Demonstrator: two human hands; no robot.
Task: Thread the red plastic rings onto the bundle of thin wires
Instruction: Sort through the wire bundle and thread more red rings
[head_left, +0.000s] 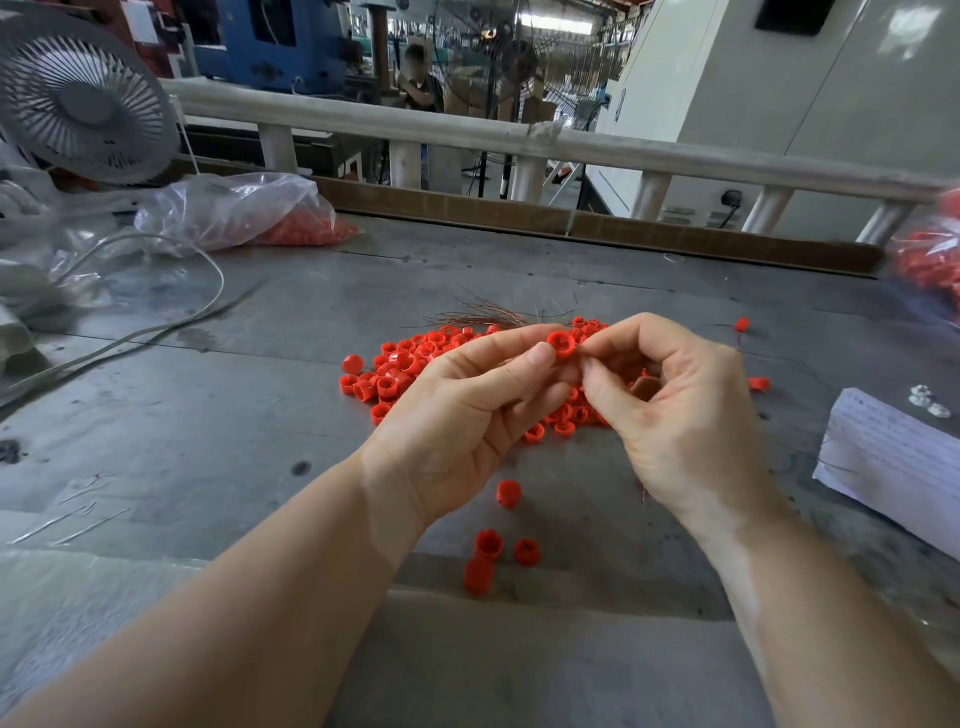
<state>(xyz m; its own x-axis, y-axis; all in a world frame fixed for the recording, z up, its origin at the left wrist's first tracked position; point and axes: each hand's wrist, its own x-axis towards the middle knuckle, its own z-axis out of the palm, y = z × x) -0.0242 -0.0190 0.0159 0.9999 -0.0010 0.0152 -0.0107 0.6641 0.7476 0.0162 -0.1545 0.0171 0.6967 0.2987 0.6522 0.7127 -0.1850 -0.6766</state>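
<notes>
Now, head view: both hands pinch one red ring above the pile on the counter.

Left hand (467, 410) holds the red ring (561, 345) between thumb and forefinger; right hand (680, 410), fingers curled, pinches at the ring's right side. Behind them, at 12 o'clock, the bundle of thin wires (483, 315) fans out on the grey counter (208, 415), beside the pile of red rings (410, 364). Loose rings (488, 545) lie at 6 o'clock. A plastic bag (234, 210) with more red pieces sits at 10 o'clock, a fan (85, 98) beyond it, a folded paper (893, 457) at 3 o'clock.
</notes>
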